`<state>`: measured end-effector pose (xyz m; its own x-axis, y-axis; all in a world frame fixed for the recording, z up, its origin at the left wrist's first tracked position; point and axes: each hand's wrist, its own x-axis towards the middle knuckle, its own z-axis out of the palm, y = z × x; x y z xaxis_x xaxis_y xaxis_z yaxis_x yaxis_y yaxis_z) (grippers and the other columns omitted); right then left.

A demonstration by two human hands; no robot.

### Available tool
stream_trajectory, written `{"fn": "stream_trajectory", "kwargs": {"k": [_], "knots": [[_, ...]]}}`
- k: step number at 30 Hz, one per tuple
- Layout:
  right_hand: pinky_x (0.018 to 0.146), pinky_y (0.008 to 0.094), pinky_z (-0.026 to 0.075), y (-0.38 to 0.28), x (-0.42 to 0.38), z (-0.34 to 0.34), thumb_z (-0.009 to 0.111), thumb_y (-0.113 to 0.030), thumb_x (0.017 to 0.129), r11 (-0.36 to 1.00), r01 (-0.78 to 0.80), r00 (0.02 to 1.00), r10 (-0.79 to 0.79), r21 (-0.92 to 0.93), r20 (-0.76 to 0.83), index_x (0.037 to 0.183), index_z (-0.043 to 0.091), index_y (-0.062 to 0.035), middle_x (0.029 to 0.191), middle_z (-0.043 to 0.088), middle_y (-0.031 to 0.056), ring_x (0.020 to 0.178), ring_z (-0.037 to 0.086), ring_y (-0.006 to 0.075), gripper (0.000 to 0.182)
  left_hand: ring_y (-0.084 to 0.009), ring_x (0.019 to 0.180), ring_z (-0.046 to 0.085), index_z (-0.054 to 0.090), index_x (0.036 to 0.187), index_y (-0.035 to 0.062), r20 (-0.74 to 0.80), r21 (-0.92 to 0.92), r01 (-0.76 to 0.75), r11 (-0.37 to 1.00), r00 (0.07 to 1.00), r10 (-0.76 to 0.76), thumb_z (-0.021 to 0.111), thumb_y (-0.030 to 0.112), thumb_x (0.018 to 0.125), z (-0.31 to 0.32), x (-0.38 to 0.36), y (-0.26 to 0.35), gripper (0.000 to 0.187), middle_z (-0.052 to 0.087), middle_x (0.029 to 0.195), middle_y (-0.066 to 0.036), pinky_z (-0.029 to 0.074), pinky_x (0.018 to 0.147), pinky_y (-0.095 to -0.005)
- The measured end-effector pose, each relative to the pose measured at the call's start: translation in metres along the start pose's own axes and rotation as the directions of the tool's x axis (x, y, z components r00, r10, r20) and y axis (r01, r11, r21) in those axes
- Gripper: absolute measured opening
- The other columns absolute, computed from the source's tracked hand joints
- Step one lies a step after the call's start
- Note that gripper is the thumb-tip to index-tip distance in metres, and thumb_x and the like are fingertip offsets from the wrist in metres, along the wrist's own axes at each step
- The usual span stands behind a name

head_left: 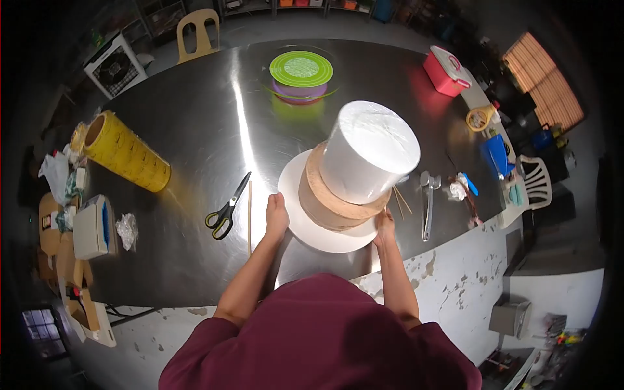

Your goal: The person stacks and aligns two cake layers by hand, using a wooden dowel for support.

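My left hand (pixel 277 218) and right hand (pixel 385 229) hold opposite edges of the flat white round board (pixel 325 241), fingers curled; between them, the tan round tier (pixel 333 211) carries the smooth white cylinder (pixel 354 170).

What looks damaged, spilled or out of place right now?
The floor near the table looks damaged: patches of its pale surface seem worn away. Crumpled clear plastic lies loose on the table beside a box, like discarded wrap. I see no spill.
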<state>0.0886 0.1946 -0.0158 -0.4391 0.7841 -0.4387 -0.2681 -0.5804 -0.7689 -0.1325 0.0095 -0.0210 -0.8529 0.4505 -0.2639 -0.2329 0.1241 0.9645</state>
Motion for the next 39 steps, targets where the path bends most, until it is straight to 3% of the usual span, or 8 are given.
{"fn": "stream_trajectory", "kwargs": {"k": [8,12,16,22,23,26,36,39], "knots": [[0.078,0.0366,0.054,-0.036,-0.018,0.026,0.041,-0.018,0.095,0.999,0.04,0.999,-0.04,-0.033,0.017,0.123,0.043,0.0041,0.12,0.053,0.0171,0.1,0.06,0.0289,0.035,-0.019,0.093,0.049,0.044,0.106,0.0021,0.04,-0.461,0.084,0.884,0.996,-0.073,0.03,0.033,0.098,0.008,-0.03,0.035,0.034,0.052,0.1,-0.01,0.04,0.084,-0.0338],[0.075,0.0357,0.056,-0.06,-0.008,0.037,0.047,-0.025,0.094,0.998,0.024,0.992,-0.031,0.062,0.124,0.124,0.043,0.0034,0.117,0.055,0.0176,0.096,0.061,0.027,0.041,-0.0279,0.112,0.05,0.04,0.126,0.0026,0.312,-0.824,0.305,0.477,0.948,-0.066,0.022,0.037,0.098,0.012,-0.065,0.113,0.047,0.051,0.121,-0.015,0.039,0.098,-0.0419],[0.075,0.0344,0.056,-0.088,-0.006,0.058,0.05,-0.026,0.092,0.999,0.025,0.979,-0.028,0.02,0.204,0.125,0.044,0.0012,0.117,0.056,0.0153,0.097,0.061,0.0247,0.043,-0.0307,0.117,0.047,0.037,0.133,0.0037,0.507,-0.862,0.502,0.07,0.852,0.131,0.026,0.037,0.097,0.024,-0.066,0.121,0.05,0.047,0.13,-0.015,0.036,0.101,-0.0452],[0.076,0.0344,0.056,-0.119,-0.012,0.088,0.055,-0.024,0.09,0.997,0.017,0.966,-0.035,0.07,0.256,0.125,0.046,-0.0019,0.118,0.056,0.0127,0.098,0.061,0.0234,0.043,-0.0261,0.121,0.044,0.031,0.137,0.0096,0.5,-0.851,0.439,0.289,0.846,0.187,0.029,0.035,0.097,0.052,-0.055,0.165,0.047,0.041,0.136,-0.01,0.039,0.101,-0.0407],[0.086,0.0372,0.052,-0.124,-0.011,0.088,0.051,-0.036,0.091,1.0,0.031,0.958,-0.031,0.004,0.284,0.126,0.046,-0.0067,0.125,0.052,0.01,0.109,0.054,0.023,0.046,-0.0233,0.122,0.043,0.028,0.138,0.0108,0.495,-0.833,0.351,0.428,0.817,0.295,0.033,0.031,0.097,0.067,-0.047,0.159,0.046,0.039,0.137,-0.009,0.043,0.099,-0.0379],[0.087,0.0383,0.051,-0.133,-0.016,0.097,0.052,-0.036,0.09,0.996,-0.026,0.93,-0.006,0.082,0.368,0.126,0.046,-0.0055,0.126,0.051,0.011,0.11,0.053,0.0235,0.047,-0.0209,0.123,0.042,0.025,0.14,0.0123,0.581,-0.813,0.456,0.361,0.605,0.545,0.037,0.033,0.097,0.081,-0.036,0.159,0.049,0.036,0.138,-0.008,0.044,0.098,-0.0345],[0.086,0.0402,0.052,-0.163,-0.027,0.106,0.05,-0.028,0.092,0.99,-0.111,0.889,0.058,0.091,0.454,0.126,0.044,-0.0007,0.123,0.053,0.0159,0.106,0.056,0.0279,0.044,-0.0217,0.127,0.036,0.019,0.142,0.0149,0.516,-0.807,0.527,0.267,0.407,0.754,0.036,0.033,0.097,0.086,-0.043,0.183,0.051,0.031,0.141,-0.009,0.039,0.102,-0.0369],[0.086,0.0402,0.052,-0.168,-0.03,0.105,0.05,-0.028,0.092,0.989,-0.121,0.877,0.065,0.088,0.476,0.126,0.044,-0.0006,0.123,0.053,0.0159,0.106,0.056,0.0279,0.044,-0.0221,0.127,0.036,0.018,0.142,0.0152,0.51,-0.835,0.455,0.308,0.433,0.743,0.035,0.033,0.097,0.087,-0.051,0.197,0.051,0.03,0.141,-0.009,0.038,0.103,-0.0372]]}}
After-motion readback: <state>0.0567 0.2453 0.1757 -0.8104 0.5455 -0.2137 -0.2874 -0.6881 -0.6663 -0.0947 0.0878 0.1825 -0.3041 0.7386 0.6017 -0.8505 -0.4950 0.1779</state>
